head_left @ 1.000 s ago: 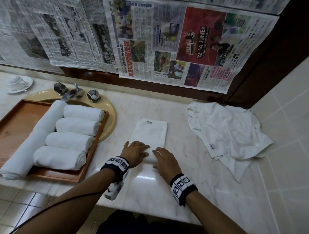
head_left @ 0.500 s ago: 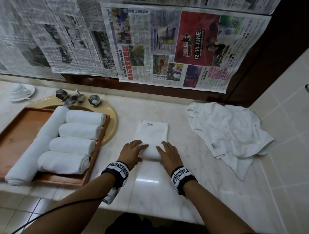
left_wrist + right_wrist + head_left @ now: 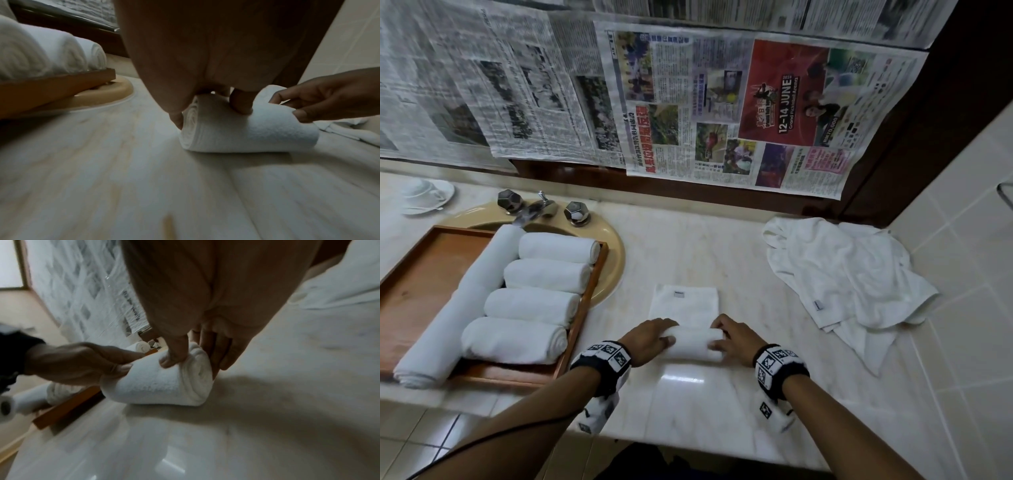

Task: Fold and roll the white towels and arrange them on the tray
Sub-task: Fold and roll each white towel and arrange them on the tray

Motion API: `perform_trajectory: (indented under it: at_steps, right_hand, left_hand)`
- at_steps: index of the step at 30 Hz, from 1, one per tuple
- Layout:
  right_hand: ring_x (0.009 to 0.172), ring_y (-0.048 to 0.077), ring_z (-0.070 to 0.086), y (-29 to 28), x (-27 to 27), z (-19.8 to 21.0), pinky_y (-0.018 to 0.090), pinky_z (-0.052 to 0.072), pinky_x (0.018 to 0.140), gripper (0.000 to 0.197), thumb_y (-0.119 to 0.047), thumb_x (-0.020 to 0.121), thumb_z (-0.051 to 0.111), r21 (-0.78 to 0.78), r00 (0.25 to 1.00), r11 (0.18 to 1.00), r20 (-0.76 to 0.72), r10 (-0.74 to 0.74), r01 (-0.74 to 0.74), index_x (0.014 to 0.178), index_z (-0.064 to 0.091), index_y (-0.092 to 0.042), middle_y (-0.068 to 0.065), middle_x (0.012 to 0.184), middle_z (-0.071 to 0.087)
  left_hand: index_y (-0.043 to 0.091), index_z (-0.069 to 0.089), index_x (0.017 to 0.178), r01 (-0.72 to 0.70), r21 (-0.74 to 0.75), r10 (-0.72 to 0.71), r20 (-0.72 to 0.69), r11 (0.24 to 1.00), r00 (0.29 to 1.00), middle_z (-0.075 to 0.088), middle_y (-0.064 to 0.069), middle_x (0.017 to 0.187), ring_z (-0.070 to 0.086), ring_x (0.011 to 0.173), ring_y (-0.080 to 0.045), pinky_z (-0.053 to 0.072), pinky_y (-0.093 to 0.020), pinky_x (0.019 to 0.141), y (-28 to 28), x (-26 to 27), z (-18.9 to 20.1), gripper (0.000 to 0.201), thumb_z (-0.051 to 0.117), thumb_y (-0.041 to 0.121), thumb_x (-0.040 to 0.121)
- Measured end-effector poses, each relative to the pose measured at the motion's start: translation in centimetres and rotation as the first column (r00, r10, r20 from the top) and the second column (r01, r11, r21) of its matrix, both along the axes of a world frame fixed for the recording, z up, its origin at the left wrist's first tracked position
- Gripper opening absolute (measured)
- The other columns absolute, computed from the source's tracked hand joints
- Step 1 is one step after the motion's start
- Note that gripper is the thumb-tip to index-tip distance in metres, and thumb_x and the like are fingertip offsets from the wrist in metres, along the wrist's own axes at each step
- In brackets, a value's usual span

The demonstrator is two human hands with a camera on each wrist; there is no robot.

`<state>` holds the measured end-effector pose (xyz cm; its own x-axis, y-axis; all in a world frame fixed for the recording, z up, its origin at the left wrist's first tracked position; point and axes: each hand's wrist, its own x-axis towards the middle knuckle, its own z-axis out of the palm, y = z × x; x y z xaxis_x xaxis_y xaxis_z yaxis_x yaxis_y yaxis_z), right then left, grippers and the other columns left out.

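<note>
A white towel [image 3: 690, 329] lies on the marble counter, its near part rolled into a thick roll [image 3: 248, 134] [image 3: 160, 386] and its far part flat. My left hand [image 3: 654, 341] grips the roll's left end, thumb on top and fingers behind. My right hand [image 3: 732, 339] grips the right end the same way. On the left, the wooden tray [image 3: 424, 284] holds several rolled white towels [image 3: 530, 305] beside one long roll [image 3: 458, 305].
A heap of loose white towels [image 3: 849, 274] lies at the back right by the tiled wall. The tray sits over a beige basin [image 3: 613, 263] with a tap [image 3: 534, 209]. A cup and saucer [image 3: 424, 195] stand far left. Newspaper covers the wall behind.
Both hands have rolled the towel further away from me: the roll has grown thicker and the flat part beyond it shorter. The view has shifted slightly.
</note>
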<state>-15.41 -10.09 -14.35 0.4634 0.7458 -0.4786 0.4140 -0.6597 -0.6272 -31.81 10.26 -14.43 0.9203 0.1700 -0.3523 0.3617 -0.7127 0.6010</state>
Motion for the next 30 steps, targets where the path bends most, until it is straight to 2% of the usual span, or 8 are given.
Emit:
perform_trajectory:
  at_steps: [3,7,9,12,16,20,24,30]
  right_hand:
    - [0.094,0.02,0.058,0.3,0.0,-0.1,0.035,0.046,0.087,0.022,-0.035,0.089,0.066,0.058,0.992,0.992,-0.062,-0.108,0.112,0.103,0.053,-0.023,0.003,0.103,0.064]
    - [0.1,0.017,0.056,1.6,0.3,-0.1,0.025,0.038,0.08,0.025,-0.032,0.091,0.066,0.036,0.969,0.968,-0.021,-0.248,0.249,0.108,0.06,-0.015,0.005,0.115,0.062]
    - [0.099,0.017,0.056,2.1,0.4,-0.3,0.025,0.039,0.081,0.021,-0.032,0.09,0.067,0.033,0.947,0.946,-0.013,-0.321,0.322,0.102,0.057,-0.018,0.005,0.113,0.063]
    - [0.099,0.017,0.056,2.2,0.4,-0.4,0.026,0.04,0.082,0.022,-0.034,0.09,0.066,0.061,0.935,0.936,0.058,-0.35,0.346,0.101,0.056,-0.018,0.003,0.111,0.061]
    - [0.107,0.015,0.049,1.6,-0.3,-0.3,0.029,0.041,0.091,0.041,-0.043,0.087,0.067,0.26,0.927,0.951,0.289,-0.24,0.165,0.118,0.053,-0.02,-0.002,0.123,0.047]
    - [0.121,0.021,0.047,1.8,-1.6,-0.9,0.034,0.039,0.101,0.072,-0.034,0.065,0.085,0.166,0.859,0.975,0.511,0.045,-0.15,0.129,0.054,-0.018,0.001,0.134,0.05]
    - [0.111,0.025,0.054,2.5,-0.4,-1.2,0.038,0.043,0.095,0.058,-0.016,0.069,0.079,0.222,0.886,0.968,0.464,0.002,-0.119,0.124,0.06,-0.015,0.002,0.122,0.059]
    - [0.124,0.022,0.048,4.5,2.7,0.7,0.032,0.034,0.105,0.062,-0.034,0.08,0.076,0.057,0.948,0.992,0.306,0.092,-0.114,0.137,0.053,-0.023,0.0,0.137,0.053]
  left_hand:
    - [0.031,0.044,0.135,-0.084,-0.028,0.086,0.097,0.996,0.992,0.05,0.004,0.132,0.052,0.117,-0.018,0.04,-0.03,0.096,-0.3,0.3,0.1,0.04,0.055,0.03,0.096]
    - [0.03,0.063,0.115,-0.063,0.284,-0.05,0.375,0.957,0.926,0.054,0.006,0.121,0.054,0.1,-0.017,0.048,-0.037,0.086,-0.2,0.0,-0.2,0.036,0.055,0.053,0.09]
    - [0.029,0.064,0.12,-0.022,0.357,-0.107,0.336,0.934,0.936,0.055,0.008,0.121,0.05,0.106,-0.015,0.044,-0.036,0.091,-0.1,-0.4,-0.8,0.059,0.054,0.071,0.081]
    - [0.03,0.058,0.131,-0.013,0.393,-0.099,0.262,0.919,0.96,0.053,0.008,0.127,0.048,0.118,-0.019,0.039,-0.042,0.098,0.2,-0.5,-1.4,0.073,0.049,0.075,0.074]
    - [0.028,0.056,0.134,0.001,0.412,-0.074,0.163,0.911,0.984,0.055,0.007,0.132,0.043,0.126,-0.024,0.033,-0.044,0.103,1.0,1.0,-0.9,0.076,0.038,0.075,0.078]
    - [0.027,0.051,0.139,0.023,0.38,-0.043,0.043,0.925,0.998,0.051,0.005,0.138,0.035,0.131,-0.025,0.028,-0.042,0.107,1.5,2.8,-0.4,0.062,0.046,0.064,0.089]
    - [0.027,0.044,0.142,0.025,0.407,-0.013,-0.033,0.913,0.999,0.046,0.005,0.143,0.035,0.131,-0.025,0.027,-0.043,0.106,1.1,3.6,0.1,0.055,0.043,0.056,0.096]
    - [0.031,0.048,0.135,-0.061,0.46,-0.063,0.25,0.886,0.966,0.049,0.006,0.135,0.046,0.123,-0.021,0.036,-0.046,0.102,0.4,2.5,-0.1,0.053,0.05,0.06,0.09]
